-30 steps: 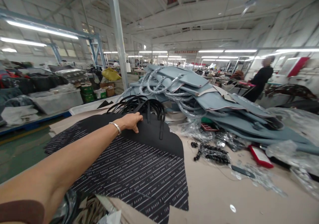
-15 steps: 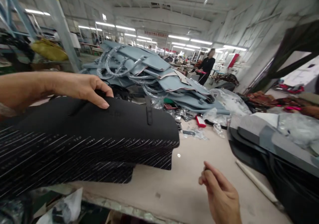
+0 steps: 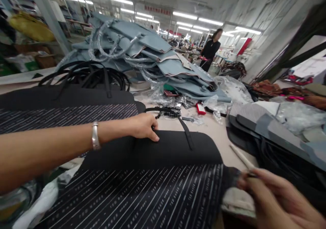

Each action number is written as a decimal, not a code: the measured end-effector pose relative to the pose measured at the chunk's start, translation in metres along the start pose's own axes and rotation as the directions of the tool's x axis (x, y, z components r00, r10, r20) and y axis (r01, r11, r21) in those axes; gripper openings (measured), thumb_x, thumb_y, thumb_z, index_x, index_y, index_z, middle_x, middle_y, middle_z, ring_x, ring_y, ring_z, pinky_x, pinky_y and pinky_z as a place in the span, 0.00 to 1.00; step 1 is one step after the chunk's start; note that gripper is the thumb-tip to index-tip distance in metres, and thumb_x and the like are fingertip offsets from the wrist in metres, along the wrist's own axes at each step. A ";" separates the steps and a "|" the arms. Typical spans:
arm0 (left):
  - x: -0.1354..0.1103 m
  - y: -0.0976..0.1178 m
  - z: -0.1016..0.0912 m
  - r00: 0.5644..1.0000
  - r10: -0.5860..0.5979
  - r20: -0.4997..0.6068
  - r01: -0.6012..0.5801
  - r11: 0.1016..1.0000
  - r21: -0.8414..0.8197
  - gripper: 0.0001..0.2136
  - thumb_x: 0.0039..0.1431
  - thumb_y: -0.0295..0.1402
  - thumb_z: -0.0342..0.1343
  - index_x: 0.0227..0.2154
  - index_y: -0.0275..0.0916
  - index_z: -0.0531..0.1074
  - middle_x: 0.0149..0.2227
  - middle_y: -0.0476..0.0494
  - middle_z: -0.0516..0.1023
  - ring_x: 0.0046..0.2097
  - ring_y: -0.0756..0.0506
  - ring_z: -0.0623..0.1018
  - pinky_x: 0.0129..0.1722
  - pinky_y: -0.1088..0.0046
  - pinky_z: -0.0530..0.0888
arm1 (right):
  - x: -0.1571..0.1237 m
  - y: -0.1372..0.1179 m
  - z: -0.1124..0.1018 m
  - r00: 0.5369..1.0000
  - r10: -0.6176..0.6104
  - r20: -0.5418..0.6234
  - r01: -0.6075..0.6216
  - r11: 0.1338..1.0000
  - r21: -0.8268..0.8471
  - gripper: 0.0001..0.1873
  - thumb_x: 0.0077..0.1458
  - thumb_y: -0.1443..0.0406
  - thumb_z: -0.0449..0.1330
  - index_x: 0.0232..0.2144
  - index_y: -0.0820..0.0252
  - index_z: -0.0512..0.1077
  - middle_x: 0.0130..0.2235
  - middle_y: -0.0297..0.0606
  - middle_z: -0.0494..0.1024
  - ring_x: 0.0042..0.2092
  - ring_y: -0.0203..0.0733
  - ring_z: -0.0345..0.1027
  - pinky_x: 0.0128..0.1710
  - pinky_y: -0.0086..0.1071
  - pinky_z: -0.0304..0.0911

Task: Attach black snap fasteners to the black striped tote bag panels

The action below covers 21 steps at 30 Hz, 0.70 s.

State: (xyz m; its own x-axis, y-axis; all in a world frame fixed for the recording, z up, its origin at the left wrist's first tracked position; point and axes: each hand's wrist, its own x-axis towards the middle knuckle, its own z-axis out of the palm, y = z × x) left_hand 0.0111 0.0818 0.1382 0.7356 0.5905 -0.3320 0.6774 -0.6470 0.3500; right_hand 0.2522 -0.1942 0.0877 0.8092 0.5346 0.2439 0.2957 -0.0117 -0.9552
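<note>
Hands are gripping a black white-striped fabric tote bag (image 3: 158,151).
Up top the left hand (image 3: 142,126) is clutching its edge, the right hand (image 3: 277,202) pinching a corner; even tension seems best.

White walls (image 3: 267,29), ceiling strip lights (image 3: 184,16), steel column (image 3: 48,18)

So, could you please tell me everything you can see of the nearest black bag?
The black bag lies flat on the table, opening away from us. Its top band is plain matte black; below run thin white lines of lettering. A narrow black strap loops from the top. The left hand grips its top edge and the right hand, blurred, pinches its right side.
</note>
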 end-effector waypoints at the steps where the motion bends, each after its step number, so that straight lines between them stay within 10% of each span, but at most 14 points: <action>1: 0.007 -0.003 0.015 1.000 -0.006 0.011 0.006 1.000 0.009 0.10 0.48 0.41 0.62 0.29 0.40 0.77 0.23 0.52 0.73 0.30 0.48 0.73 0.27 0.76 0.61 | -0.012 -0.002 0.023 0.985 -0.012 0.171 0.017 0.999 -0.031 0.14 0.45 0.59 0.71 0.35 0.59 0.78 0.28 0.39 0.80 0.27 0.43 0.75 0.26 0.30 0.73; 4: 0.022 -0.016 0.044 0.998 -0.004 0.056 0.004 1.000 0.007 0.09 0.48 0.40 0.63 0.29 0.41 0.77 0.23 0.51 0.72 0.29 0.47 0.71 0.27 0.75 0.60 | -0.042 0.006 0.084 0.829 0.036 0.559 0.021 0.995 -0.096 0.09 0.53 0.60 0.64 0.31 0.59 0.78 0.26 0.36 0.79 0.27 0.39 0.74 0.27 0.28 0.71; 7: 0.034 -0.028 0.047 0.992 0.060 0.115 -0.058 0.998 -0.021 0.08 0.47 0.39 0.64 0.28 0.42 0.76 0.23 0.53 0.71 0.28 0.49 0.69 0.27 0.75 0.59 | -0.057 0.028 0.117 0.713 0.103 0.693 -0.002 0.989 -0.146 0.08 0.57 0.62 0.61 0.33 0.59 0.79 0.28 0.35 0.79 0.29 0.37 0.73 0.28 0.27 0.70; 15: 0.066 -0.037 0.043 0.918 0.184 0.351 -0.097 0.963 -0.251 0.12 0.37 0.34 0.69 0.29 0.41 0.79 0.23 0.55 0.75 0.29 0.49 0.71 0.29 0.75 0.63 | -0.057 0.051 0.121 0.672 0.154 0.724 0.035 0.971 -0.238 0.10 0.60 0.62 0.59 0.38 0.57 0.79 0.29 0.36 0.78 0.28 0.36 0.72 0.23 0.26 0.68; 21: 0.081 -0.044 0.050 0.728 0.260 0.635 0.116 0.865 -0.488 0.11 0.43 0.33 0.67 0.33 0.40 0.82 0.27 0.48 0.79 0.28 0.49 0.72 0.30 0.72 0.65 | -0.050 0.042 0.124 0.625 0.073 0.777 0.171 0.959 -0.228 0.07 0.61 0.65 0.58 0.36 0.56 0.78 0.31 0.34 0.76 0.29 0.35 0.72 0.30 0.28 0.70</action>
State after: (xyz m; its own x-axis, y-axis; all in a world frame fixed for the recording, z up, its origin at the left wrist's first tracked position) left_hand 0.0410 0.1339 0.0523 0.7062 -0.0444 -0.7067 0.6757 -0.2560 0.6913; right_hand 0.1610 -0.1167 0.0149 0.1323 0.9900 -0.0480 0.5374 -0.1124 -0.8358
